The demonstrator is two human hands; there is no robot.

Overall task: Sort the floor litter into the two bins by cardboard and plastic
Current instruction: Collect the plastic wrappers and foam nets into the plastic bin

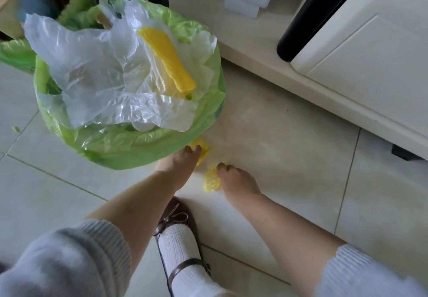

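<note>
A home, likely a kitchen: pale glazed floor tiles (289, 157), cream panelled cabinet (361, 65) and a green-lined waste bin (139, 148).

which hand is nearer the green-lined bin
Left. The left hand is right at the near edge of the green-lined bin, gripping a yellow foam piece. The right hand is farther right on the floor, gripping another yellow piece.

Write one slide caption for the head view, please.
Both hands, left and right, grip yellow foam scraps beside the plastic-filled green-lined bin.

Three yellow foam pieces (167, 58), two bins (129, 143)
</note>
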